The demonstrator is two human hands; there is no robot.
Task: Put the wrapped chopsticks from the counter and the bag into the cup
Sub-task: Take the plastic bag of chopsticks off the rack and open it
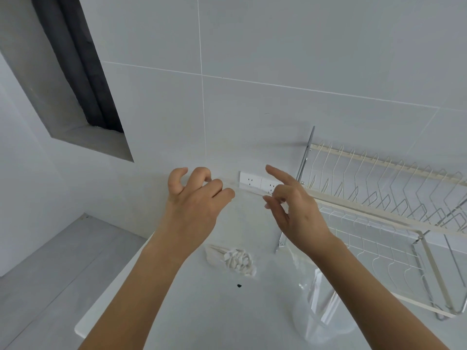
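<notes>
1. Both hands up over the table [177, 311], stretching one wrapped chopstick pair [249, 190] level between them, in the air in front of the wall outlets [260, 183].
2. Left hand [194, 198]: fingers [223, 192] curled in, pinching the left end of the wrapper. Right hand [290, 208]: thumb and middle fingers nipping the right end, index finger pointing up and free.
3. Looks super light, thin and long. Stiff sticks inside, most likely, with a slick, crinkly see-through sleeve that could slide between fingertips. Probably better pinched near the middle or firmly at one end, then tipped upright.
4. Cup [326, 306] sits near right on the table, clear plastic, a few wrapped pairs standing in it already, partly hidden by the right forearm. Likely tippy if bumped.
5. Bag [235, 257] lies mid-table, soft and crumpled, open end showing a bundle of stick ends.
6. Dish rack [379, 198] on the right, near the cup.
7. No brand, label or writing readable anywhere; wrapper too faint to tell.
</notes>
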